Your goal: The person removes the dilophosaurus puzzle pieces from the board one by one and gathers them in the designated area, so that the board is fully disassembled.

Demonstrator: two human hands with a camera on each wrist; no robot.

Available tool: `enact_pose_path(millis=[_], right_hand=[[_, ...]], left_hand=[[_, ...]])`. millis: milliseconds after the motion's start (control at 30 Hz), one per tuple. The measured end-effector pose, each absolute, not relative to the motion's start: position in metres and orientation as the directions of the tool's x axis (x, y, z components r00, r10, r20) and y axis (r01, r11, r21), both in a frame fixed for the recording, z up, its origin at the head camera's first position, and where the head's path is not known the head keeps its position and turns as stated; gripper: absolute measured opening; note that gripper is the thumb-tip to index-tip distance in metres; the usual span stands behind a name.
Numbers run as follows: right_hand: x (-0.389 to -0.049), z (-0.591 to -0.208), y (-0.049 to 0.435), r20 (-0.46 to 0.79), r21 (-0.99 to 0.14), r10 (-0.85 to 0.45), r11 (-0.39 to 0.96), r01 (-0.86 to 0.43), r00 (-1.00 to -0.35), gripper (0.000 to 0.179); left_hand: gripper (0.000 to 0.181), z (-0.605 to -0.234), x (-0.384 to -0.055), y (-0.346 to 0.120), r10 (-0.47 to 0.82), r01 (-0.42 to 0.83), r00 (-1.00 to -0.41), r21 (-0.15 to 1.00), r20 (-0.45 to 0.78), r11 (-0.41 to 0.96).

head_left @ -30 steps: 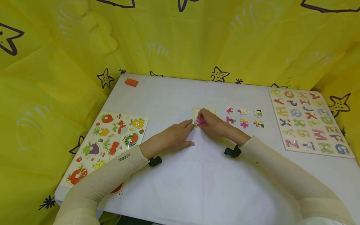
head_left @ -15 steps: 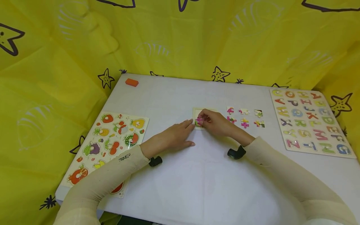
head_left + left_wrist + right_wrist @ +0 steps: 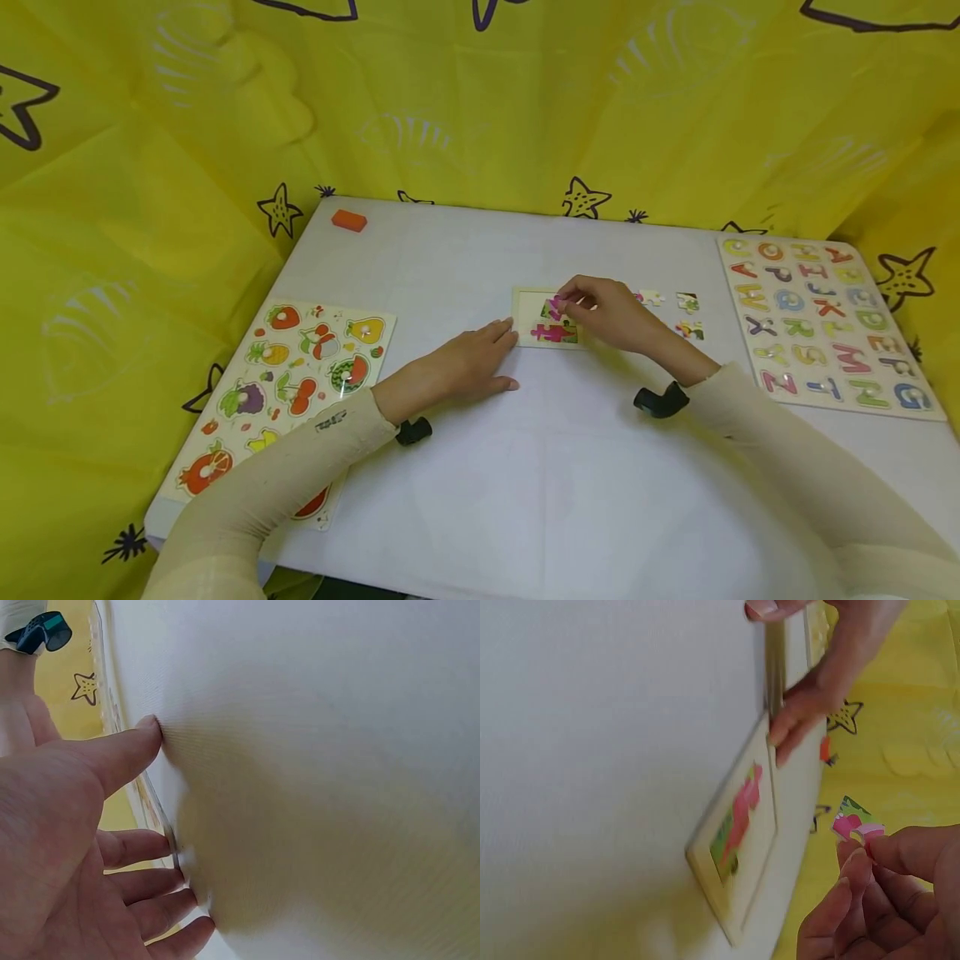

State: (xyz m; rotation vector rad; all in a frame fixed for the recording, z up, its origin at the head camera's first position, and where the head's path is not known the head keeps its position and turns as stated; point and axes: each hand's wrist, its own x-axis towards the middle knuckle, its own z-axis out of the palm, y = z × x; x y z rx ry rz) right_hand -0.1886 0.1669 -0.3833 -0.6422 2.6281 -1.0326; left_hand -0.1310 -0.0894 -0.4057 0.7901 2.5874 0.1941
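Observation:
My right hand [image 3: 611,312] pinches a pink and green jigsaw piece [image 3: 853,825] between thumb and fingers, lifted over the right part of a small wooden puzzle tray [image 3: 754,892]. Pink and green joined pieces [image 3: 553,333] lie in the tray's lower right; bare board shows at its left. My left hand [image 3: 468,362] rests on the table with fingers extended, fingertips against the tray's left edge. Loose jigsaw pieces [image 3: 687,302] lie to the right of the tray, some hidden behind my right hand.
A fruit peg puzzle board [image 3: 300,358] lies at the left, partly under the left sleeve. At the right is an alphabet puzzle board [image 3: 828,325]. An orange block [image 3: 349,220] sits at the back left of the white table [image 3: 480,500]. Yellow curtains [image 3: 465,100] surround it.
My right hand has lifted the pinched jigsaw piece from the tray's lower left and moved right and away from me with it, uncovering the joined pieces. My left hand has stayed put.

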Motion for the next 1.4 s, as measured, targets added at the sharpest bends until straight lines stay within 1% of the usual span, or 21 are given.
enact_pose_path(millis=[167, 367, 533, 733, 867, 1100, 1233, 1400], right_hand=[[-0.186, -0.374, 0.194, -0.071, -0.661, -0.445, 0.691, -0.292, -0.893, 0.024], [-0.18, -0.379, 0.224, -0.115, -0.626, -0.42, 0.734, -0.262, -0.9, 0.015], [-0.172, -0.387, 0.239, -0.181, -0.623, -0.408, 0.751, -0.217, -0.895, 0.013], [-0.167, -0.396, 0.242, -0.219, -0.605, -0.421, 0.766, -0.216, -0.88, 0.017], [-0.165, -0.402, 0.242, -0.224, -0.58, -0.402, 0.787, -0.21, -0.888, 0.022], [-0.163, -0.409, 0.238, -0.222, -0.566, -0.388, 0.798, -0.205, -0.894, 0.023], [-0.161, -0.411, 0.234, -0.203, -0.566, -0.389, 0.796, -0.216, -0.899, 0.02], [-0.16, -0.413, 0.229, -0.164, -0.551, -0.401, 0.795, -0.254, -0.901, 0.012]], left_hand=[[0.084, -0.405, -0.13, -0.09, 0.573, 0.514, -0.742, 0.254, -0.348, 0.82], [0.083, -0.403, -0.129, -0.091, 0.588, 0.526, -0.737, 0.264, -0.334, 0.809], [0.082, -0.403, -0.129, -0.092, 0.59, 0.525, -0.735, 0.269, -0.335, 0.807], [0.083, -0.402, -0.129, -0.092, 0.589, 0.529, -0.732, 0.261, -0.342, 0.808], [0.083, -0.402, -0.129, -0.091, 0.591, 0.531, -0.731, 0.26, -0.341, 0.806], [0.083, -0.403, -0.13, -0.091, 0.594, 0.533, -0.73, 0.261, -0.338, 0.805], [0.083, -0.404, -0.13, -0.091, 0.594, 0.533, -0.73, 0.261, -0.338, 0.805], [0.083, -0.404, -0.13, -0.091, 0.596, 0.534, -0.731, 0.264, -0.333, 0.803]])
